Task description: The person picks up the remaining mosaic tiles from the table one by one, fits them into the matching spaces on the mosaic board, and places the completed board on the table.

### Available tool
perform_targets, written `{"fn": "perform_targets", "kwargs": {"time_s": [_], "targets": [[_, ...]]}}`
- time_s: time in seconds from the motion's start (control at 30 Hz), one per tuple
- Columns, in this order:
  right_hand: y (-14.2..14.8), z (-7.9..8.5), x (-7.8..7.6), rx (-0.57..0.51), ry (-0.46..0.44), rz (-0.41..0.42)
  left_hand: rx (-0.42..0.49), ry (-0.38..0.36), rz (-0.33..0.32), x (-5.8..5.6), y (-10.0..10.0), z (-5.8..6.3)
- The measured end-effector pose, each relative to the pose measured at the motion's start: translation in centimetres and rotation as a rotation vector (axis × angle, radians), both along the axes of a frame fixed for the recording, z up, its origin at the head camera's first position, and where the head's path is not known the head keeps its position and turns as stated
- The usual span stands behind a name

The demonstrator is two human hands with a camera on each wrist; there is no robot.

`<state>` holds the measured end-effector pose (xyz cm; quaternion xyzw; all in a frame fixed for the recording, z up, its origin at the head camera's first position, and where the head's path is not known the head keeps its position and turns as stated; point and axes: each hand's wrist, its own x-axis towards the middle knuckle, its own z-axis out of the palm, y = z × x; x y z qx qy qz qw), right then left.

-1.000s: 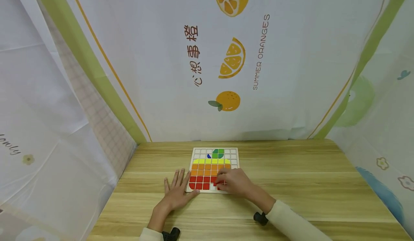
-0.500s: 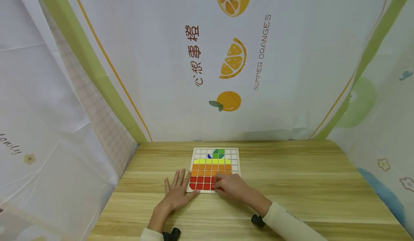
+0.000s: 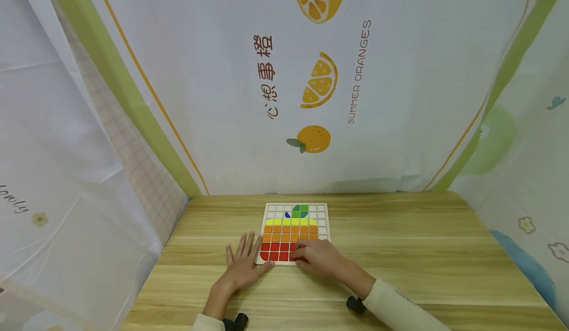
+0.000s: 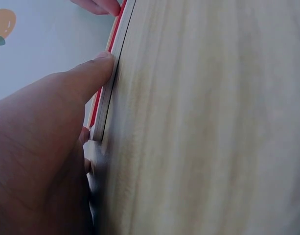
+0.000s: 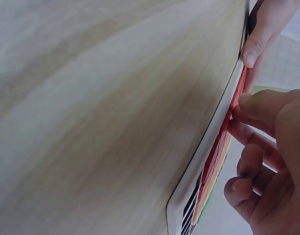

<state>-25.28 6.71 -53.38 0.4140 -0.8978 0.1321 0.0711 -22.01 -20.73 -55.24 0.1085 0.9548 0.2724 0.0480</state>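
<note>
A square wooden mosaic puzzle board (image 3: 320, 208) lies on the table, filled with rows of red, orange and yellow tiles and a green leaf shape at the top. My left hand (image 3: 242, 270) rests spread at the board's left side, its thumb (image 4: 98, 68) on the front edge. Over the lower right of the board, my right hand (image 3: 323, 258) pinches a red tile (image 3: 293, 255) in the bottom row with thumb and index finger. In the right wrist view, those fingertips meet right at the red tiles (image 5: 220, 139); the other fingers are curled. This hand hides the board's lower right corner.
The wooden table (image 3: 391, 252) extends on both sides of the board. Behind it hangs a white curtain (image 3: 231, 99) printed with oranges. Black wrist-worn devices (image 3: 355, 305) sit under both forearms.
The right hand has brought the red tile down into the pale gap in the bottom row, shifting slightly left and down. The left hand has kept its place.
</note>
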Motion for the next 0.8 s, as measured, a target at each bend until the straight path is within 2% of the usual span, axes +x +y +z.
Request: {"fn": "perform_targets", "kwargs": {"time_s": [0.1,0.2,0.3,0.53,0.8], "targets": [[0.1,-0.1,0.0,-0.009,0.019,0.002,-0.003,-0.012,0.008,0.1,0.1,0.4],[0.4,-0.2,0.0,-0.035,0.048,0.007,0.037,0.015,-0.001,0.1,0.0,0.3],[0.8,-0.1,0.0,-0.060,0.062,-0.008,0.027,0.016,-0.003,0.2,0.1,0.4],[2.8,0.7,0.1,-0.142,0.068,-0.086,-0.053,-0.032,0.006,0.2,0.1,0.8],[6.7,1.8,-0.7,-0.195,0.084,-0.222,-0.044,-0.027,0.009,0.2,0.0,1.1]]}}
